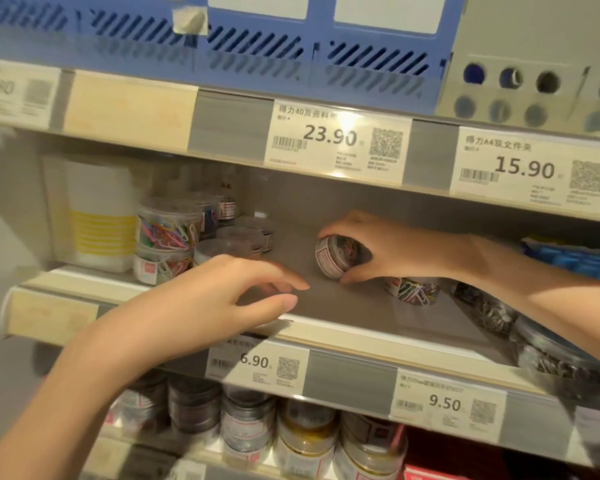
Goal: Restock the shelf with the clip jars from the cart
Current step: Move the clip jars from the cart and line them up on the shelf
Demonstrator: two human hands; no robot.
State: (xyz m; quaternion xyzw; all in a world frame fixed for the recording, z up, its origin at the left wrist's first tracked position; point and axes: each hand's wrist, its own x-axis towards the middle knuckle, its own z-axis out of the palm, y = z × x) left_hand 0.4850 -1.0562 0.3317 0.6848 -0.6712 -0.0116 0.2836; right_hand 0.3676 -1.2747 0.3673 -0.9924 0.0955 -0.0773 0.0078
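Observation:
My right hand (392, 249) reaches into the middle shelf (326, 306) and grips a small clear clip jar (336, 258), tipped on its side just above the shelf floor. Under my right wrist another jar of coloured clips (414, 291) stands on the shelf. My left hand (222, 299) hovers over the front of the shelf with relaxed fingers and holds nothing. Stacked jars of coloured clips (167, 237) stand at the left of the shelf, with flatter clear jars (236, 242) behind them.
A white and yellow container (101, 216) stands at the far left. Tubs of metal clips (540, 341) fill the shelf's right end. The upper shelf edge (336, 143) carries price tags, with blue baskets (257, 46) above. Several jars (305, 434) sit on the shelf below.

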